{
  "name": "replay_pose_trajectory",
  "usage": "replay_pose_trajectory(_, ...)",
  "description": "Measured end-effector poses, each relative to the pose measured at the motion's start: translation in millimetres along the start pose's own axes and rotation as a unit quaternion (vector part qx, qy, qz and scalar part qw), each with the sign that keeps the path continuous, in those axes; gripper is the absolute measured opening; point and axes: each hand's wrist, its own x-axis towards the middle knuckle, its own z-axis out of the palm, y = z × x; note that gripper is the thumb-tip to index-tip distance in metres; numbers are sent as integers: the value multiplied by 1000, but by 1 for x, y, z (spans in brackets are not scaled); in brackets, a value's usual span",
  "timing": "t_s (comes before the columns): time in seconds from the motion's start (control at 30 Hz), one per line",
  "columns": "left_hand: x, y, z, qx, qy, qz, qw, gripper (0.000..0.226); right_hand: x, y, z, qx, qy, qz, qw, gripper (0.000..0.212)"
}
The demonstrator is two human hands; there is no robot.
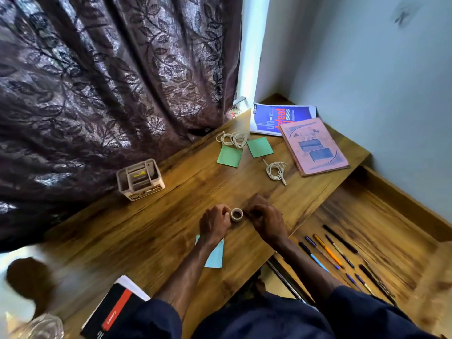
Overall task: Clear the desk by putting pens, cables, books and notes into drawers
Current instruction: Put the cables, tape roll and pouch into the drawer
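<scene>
books 3: blue book [281,117], pink book [315,148], black-red book [115,311] | white cables [232,139] 2 | green notes [230,156] 2 | blue note [216,255] 1 | pens [327,252] about 8, blurred | tape roll [236,214] 1 | pen holder [140,179] 1

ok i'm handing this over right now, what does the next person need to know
Hands: left hand and right hand both grip a small tape roll at mid-desk.
Done: pens lie in the open drawer on the right.
Left on the desk: far cable, near cable, left green note, right green note, blue note under the left forearm, blue book, pink book, black book at the near edge.
</scene>
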Motion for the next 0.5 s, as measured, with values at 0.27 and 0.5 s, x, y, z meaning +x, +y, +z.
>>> replay_pose_trajectory(0.27,13,6,18,-14,-34,22,999,18,-13,20,-8,2,14,38,999,18)
replay_pose_trajectory(0.5,40,20,15,7,-53,67,996,18,8,32,-20,13,24,94,995,22)
